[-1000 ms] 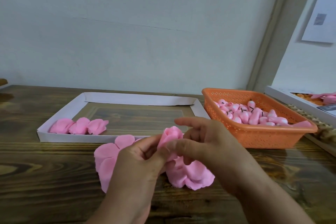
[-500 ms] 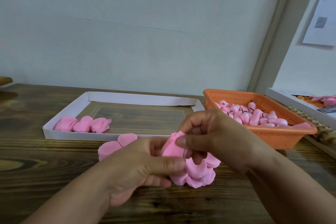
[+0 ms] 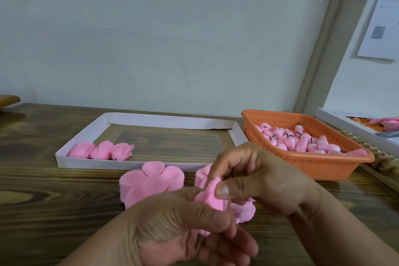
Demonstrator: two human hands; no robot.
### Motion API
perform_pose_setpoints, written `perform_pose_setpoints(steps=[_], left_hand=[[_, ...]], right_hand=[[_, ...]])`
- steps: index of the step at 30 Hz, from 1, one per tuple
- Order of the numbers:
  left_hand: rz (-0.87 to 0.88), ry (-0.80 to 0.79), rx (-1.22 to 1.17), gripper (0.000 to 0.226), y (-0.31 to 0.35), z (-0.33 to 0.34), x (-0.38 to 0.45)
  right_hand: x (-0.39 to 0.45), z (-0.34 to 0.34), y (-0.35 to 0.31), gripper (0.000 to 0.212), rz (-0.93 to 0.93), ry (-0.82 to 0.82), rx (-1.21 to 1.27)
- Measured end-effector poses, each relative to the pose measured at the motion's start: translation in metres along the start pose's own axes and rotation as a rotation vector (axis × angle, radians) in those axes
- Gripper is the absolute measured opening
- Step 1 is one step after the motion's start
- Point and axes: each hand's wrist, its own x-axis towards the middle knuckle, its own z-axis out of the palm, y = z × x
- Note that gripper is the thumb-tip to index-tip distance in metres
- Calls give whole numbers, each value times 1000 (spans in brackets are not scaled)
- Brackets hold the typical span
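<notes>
A half-wrapped bud of soft pink petals (image 3: 210,197) sat between both hands, in front of the shallow white cardboard tray (image 3: 129,166) and toward its right end, lifted clear of the dark wooden tabletop (image 3: 43,201). The left hand (image 3: 183,229), nearer the person than the tray, gripped the bud from below. Its thumb lay across the bud's base and its fingers were curled underneath. The right hand (image 3: 261,177) came in from the tray's right side and pinched the bud's ragged upper edge between thumb and forefinger, with the other fingers bent loosely above it. The bud touched both hands, the left at its lower part and the right at its top.

Just in front of the tray's near wall lay a stack of flat pink flower-shaped cut-outs (image 3: 151,181), to the left of the hands and apart from them. A second heap of pink petal pieces (image 3: 245,209) lay directly under the hands, in front of the tray's right corner and partly hidden by them.

Inside the tray, against its near-left corner, three finished pink flowers (image 3: 101,150) lay side by side, touching one another. The tray's floor showed a wood-grain pattern.

Just right of the tray stood an orange perforated plastic basket (image 3: 313,165) holding a heap of small pink bulb-shaped cores with short dark stems (image 3: 302,142). Farther right of the tray, beyond the basket, a flat white box (image 3: 345,124) was cut off by the picture's edge. Behind the tray rose a pale wall.
</notes>
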Motion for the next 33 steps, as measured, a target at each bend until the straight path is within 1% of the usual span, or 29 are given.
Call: perform_pose_setpoints(steps=[1, 3, 4, 5, 6, 7, 8, 9, 11, 13, 14, 15, 16, 18, 19, 20, 22, 23, 24, 25, 26, 27, 29, 30, 32, 33], left_hand=[[17, -4, 29, 15, -2, -2, 3], [2, -62, 64, 12, -1, 0, 3], [-8, -78, 79, 12, 3, 4, 4], [7, -54, 93, 12, 6, 8, 8], [29, 19, 89, 11, 9, 13, 10], [65, 127, 62, 14, 12, 16, 12], [109, 236, 17, 18, 15, 19, 14], [159, 326, -36, 23, 16, 20, 18], [213, 419, -121, 36, 16, 21, 22], [204, 437, -152, 54, 14, 24, 26], [188, 447, -160, 65, 12, 26, 26], [192, 460, -165, 70, 11, 28, 26], [206, 477, -166, 65, 9, 28, 26], [248, 516, -155, 34, 5, 28, 25], [252, 529, -165, 22, 4, 29, 24], [254, 532, -174, 18, 2, 30, 23], [237, 530, -178, 20, -1, 29, 22], [228, 515, -180, 19, -1, 29, 20], [218, 492, -183, 17, -1, 28, 19], [212, 475, -181, 15, -1, 27, 18], [208, 460, -174, 14, 0, 25, 17], [208, 450, -154, 15, 1, 24, 16], [212, 443, -84, 20, 2, 20, 14], [209, 446, -36, 25, 2, 18, 14], [197, 464, 52, 39, 2, 14, 13], [191, 486, 87, 42, 1, 13, 14]], right_hand=[[-1, 1, 1, 16, 5, 12, -1], [-1, 3, 2, 14, 11, 57, 8], [-1, 4, 2, 11, -13, 135, -12], [-3, 5, 4, 9, -73, 277, -95], [-6, 7, 8, 7, -168, 472, -246], [-10, 11, 14, 5, -279, 676, -427], [-13, 16, 20, 4, -384, 820, -597], [-15, 25, 28, 8, -471, 877, -726], [-12, 43, 46, 14, -581, 859, -905], [-4, 54, 59, 26, -586, 883, -1039], [0, 56, 62, 29, -572, 918, -1042], [5, 58, 63, 28, -564, 959, -1007], [8, 59, 63, 26, -567, 992, -954], [13, 64, 65, 23, -584, 1035, -889], [15, 67, 66, 22, -592, 1049, -894], [16, 69, 66, 20, -601, 1063, -919], [18, 73, 67, 11, -616, 1089, -973], [17, 75, 68, 9, -608, 1097, -962], [17, 77, 67, 9, -581, 1094, -908], [16, 78, 66, 10, -542, 1083, -804], [14, 81, 64, 14, -489, 1063, -635], [13, 84, 61, 17, -421, 1029, -405], [11, 86, 58, 9, -242, 898, 35], [10, 86, 57, 8, -153, 830, 172], [9, 83, 56, 6, -30, 723, 340], [9, 82, 54, 5, 5, 683, 385]])
